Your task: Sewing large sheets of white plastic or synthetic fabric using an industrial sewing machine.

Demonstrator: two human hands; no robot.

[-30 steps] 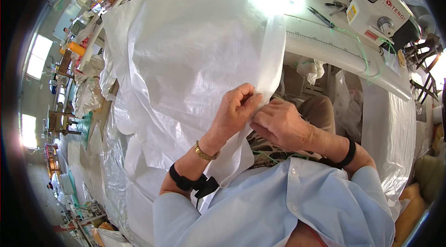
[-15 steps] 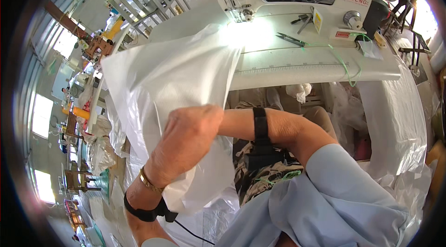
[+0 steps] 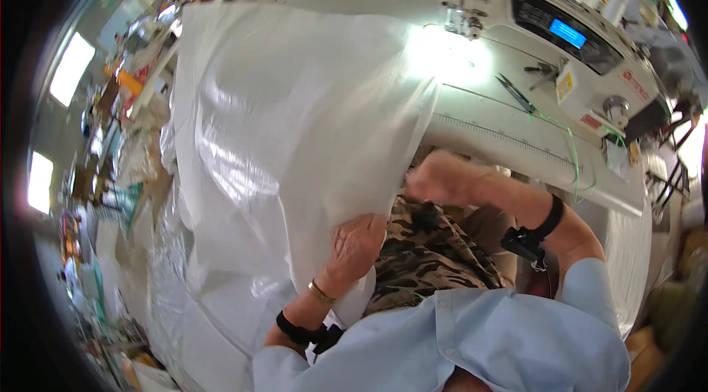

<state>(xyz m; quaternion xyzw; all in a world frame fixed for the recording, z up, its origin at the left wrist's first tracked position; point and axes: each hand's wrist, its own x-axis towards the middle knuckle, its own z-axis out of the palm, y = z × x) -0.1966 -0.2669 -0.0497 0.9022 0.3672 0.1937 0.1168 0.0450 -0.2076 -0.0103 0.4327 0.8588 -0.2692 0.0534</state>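
From the head view, I see the white sheet (image 3: pixel 295 108) spread in front of me and to my left, draping off the surface (image 3: pixel 479 108) toward my lap. Its right edge matters most: it runs as a long slanting line from the bright glow under the sewing machine (image 3: pixel 535 12), at the upper right, down and a little leftward to my left grip (image 3: pixel 358 246). That edge is the long axis I read from, and it points almost straight between the needle end and my body.

My left grip sits at the near end of this line, back upward, fingers together and touching the sheet close to its edge. The thumb is hidden, so I cannot tell whether I pinch the material or only press on it. Nearly all of the sheet lies ahead and leftward of this grip.

My right grip (image 3: pixel 442 178) is farther up, just right of the same edge, over the camouflage cloth (image 3: pixel 431 248) on my lap. It looks loosely curled, but it is blurred; I cannot tell whether it holds anything or touches the sheet. Of the two, the right is nearer the glow, while the left is the one plainly in contact with the sheet.
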